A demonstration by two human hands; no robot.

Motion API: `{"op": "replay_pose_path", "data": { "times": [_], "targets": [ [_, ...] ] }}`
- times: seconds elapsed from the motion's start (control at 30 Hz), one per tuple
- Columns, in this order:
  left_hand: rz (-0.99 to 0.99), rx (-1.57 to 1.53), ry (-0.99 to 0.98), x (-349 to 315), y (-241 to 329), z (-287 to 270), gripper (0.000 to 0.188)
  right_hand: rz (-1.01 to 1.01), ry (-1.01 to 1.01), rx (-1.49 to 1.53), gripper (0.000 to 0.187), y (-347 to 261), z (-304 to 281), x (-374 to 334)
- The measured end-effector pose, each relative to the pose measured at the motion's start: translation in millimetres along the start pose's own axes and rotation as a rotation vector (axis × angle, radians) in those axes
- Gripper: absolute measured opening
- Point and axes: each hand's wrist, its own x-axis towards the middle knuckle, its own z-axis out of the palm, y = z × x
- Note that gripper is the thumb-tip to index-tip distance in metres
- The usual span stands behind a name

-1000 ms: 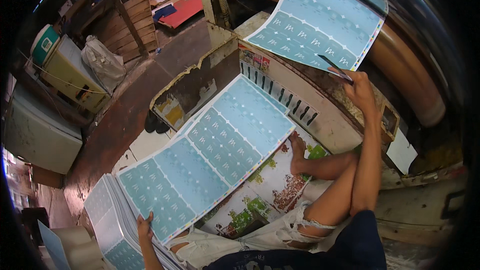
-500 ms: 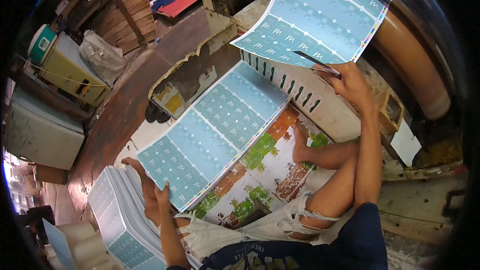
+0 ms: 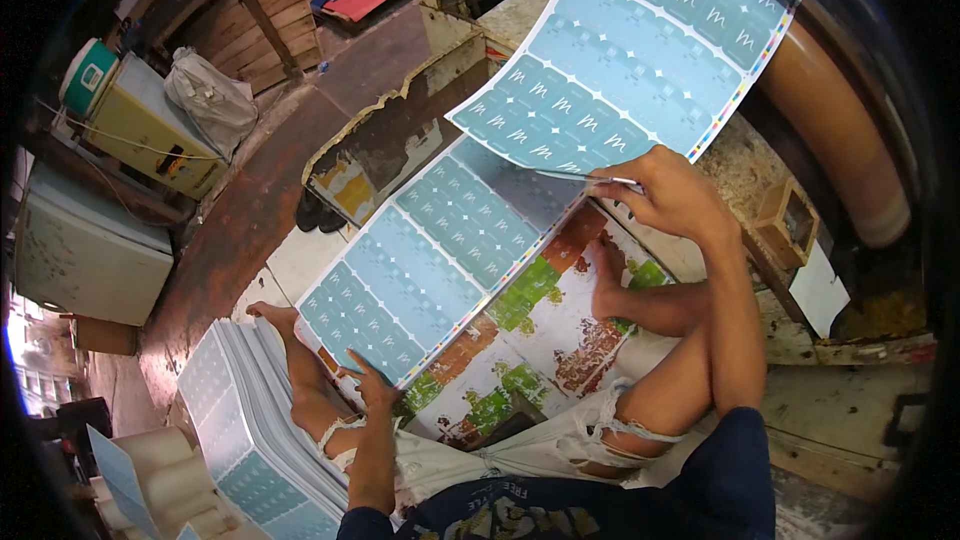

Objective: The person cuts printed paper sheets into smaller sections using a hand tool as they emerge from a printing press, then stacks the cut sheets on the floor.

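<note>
A teal and light-blue printed sheet [image 3: 400, 265] lies in front of me, over a patterned board [image 3: 530, 340]. My left hand [image 3: 372, 380] is at its near left corner, fingers stretched out and touching the edge. Above the far end, a second length of the same print [image 3: 640, 40] hangs down from the rollers, its loose lower edge curling. My right hand [image 3: 675, 195] is closed around a thin-bladed knife [image 3: 565, 176]. The blade points left beside that lower edge, close over the far end of the lying sheet. Whether it touches the paper I cannot tell.
A thick stack of printed sheets [image 3: 265, 420] stands left of my leg. A large brown roller [image 3: 840, 130] and a small wooden box [image 3: 785, 225] are at the right. A chipped panel [image 3: 375, 175] borders the sheet's far left. My bare feet flank the board.
The lying sheet has shifted away and to the right, my left hand moving along with its near corner. My right hand with the knife has come lower and nearer, beside the hanging print's edge.
</note>
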Motion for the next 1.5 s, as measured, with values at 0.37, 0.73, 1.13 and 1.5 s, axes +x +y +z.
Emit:
{"op": "replay_pose_path", "data": {
  "times": [0.37,0.73,1.13,1.5],
  "targets": [
    [0.464,-0.814,-0.023,-22,122,-1,0.129,-0.095,-0.464,0.088,0.025,-18,43,10],
    [0.270,-1.759,-1.052,-73,277,-83,0.040,-0.070,-0.742,0.218,0.027,-8,76,13],
    [0.243,-1.776,-0.791,-100,188,-100,0.048,0.450,0.212,0.466,0.038,92,-22,-16],
    [0.289,-1.581,-0.577,-85,143,-112,0.054,0.565,1.197,0.542,0.030,153,-53,-31]
  ]
}}
